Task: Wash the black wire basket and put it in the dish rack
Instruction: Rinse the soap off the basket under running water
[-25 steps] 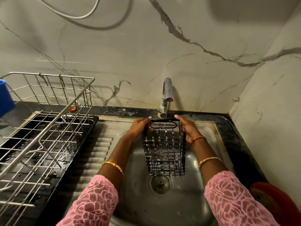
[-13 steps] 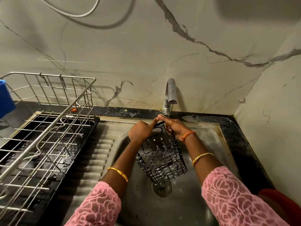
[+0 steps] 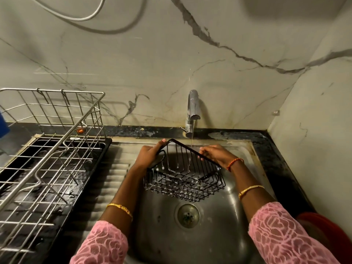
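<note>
here, rinsing step: left hand (image 3: 150,156) and right hand (image 3: 215,155) each grip the black wire basket (image 3: 183,176) under the tap (image 3: 193,109) stream; next, seemingly, transfer left to the dish rack (image 3: 47,149).

The black wire basket (image 3: 183,178) hangs over the round steel sink bowl (image 3: 219,216), behind the drain (image 3: 187,215). The chrome tap (image 3: 192,109) stands behind the bowl; the steel wire dish rack (image 3: 47,149) sits left of it.
</note>
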